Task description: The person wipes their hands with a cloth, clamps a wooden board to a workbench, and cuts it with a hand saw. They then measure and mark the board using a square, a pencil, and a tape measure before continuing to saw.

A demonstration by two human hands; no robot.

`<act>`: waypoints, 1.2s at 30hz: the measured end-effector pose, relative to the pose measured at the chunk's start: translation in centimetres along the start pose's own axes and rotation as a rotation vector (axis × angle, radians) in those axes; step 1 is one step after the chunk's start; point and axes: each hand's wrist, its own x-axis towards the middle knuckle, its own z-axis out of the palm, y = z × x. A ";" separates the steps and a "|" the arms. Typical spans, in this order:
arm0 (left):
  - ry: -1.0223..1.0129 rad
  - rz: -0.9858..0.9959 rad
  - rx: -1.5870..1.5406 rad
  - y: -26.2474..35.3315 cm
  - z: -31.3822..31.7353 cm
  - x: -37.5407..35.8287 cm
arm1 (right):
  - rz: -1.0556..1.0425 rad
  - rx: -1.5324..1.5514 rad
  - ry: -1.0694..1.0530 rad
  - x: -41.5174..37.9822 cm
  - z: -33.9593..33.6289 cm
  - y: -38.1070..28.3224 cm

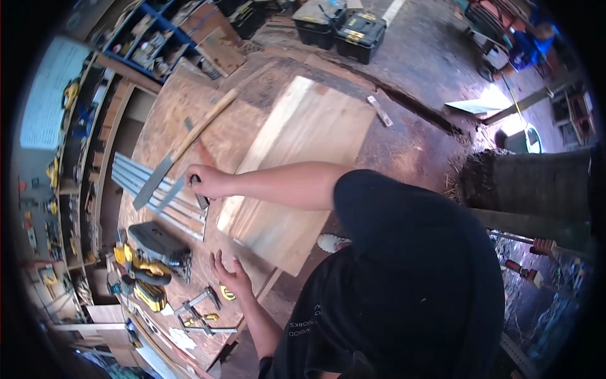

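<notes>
The right hand point(205, 181) has its grip closed on a dark handle beside the metal bars point(158, 192) lying flat on the desk point(183, 107), near the pale board point(297, 158), while the left hand point(230, 275) hovers open and empty, perhaps ready to steady something.

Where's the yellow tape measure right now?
Head view, lower left: the yellow tape measure lies on the workbench, beside the open hand and the metal clamps.
</notes>
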 end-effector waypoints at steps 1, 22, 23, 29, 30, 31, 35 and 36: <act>-0.036 0.057 -0.077 3.0 0.9 0.9 | 0.019 0.154 -0.058 -3.0 -3.9 -2.8; -0.647 0.873 -0.271 40.7 25.1 9.2 | 0.355 0.570 0.677 -31.7 -37.3 4.2; -0.576 0.728 -0.342 40.4 24.4 8.7 | 0.311 0.582 0.650 -31.0 -36.8 3.9; -0.281 0.425 0.232 30.1 21.9 10.2 | 0.419 0.363 0.550 -28.5 -35.8 4.5; -0.268 0.405 0.234 29.6 21.5 9.9 | 0.452 0.369 0.578 -28.3 -35.9 4.2; -0.305 0.381 0.210 29.2 21.2 9.6 | 0.451 0.361 0.555 -28.1 -35.9 4.1; -0.339 0.326 0.167 28.7 20.9 9.2 | 0.429 0.368 0.587 -28.2 -35.3 4.0; -0.340 0.335 0.153 28.7 20.9 9.5 | 0.401 0.425 0.636 -28.1 -35.2 4.0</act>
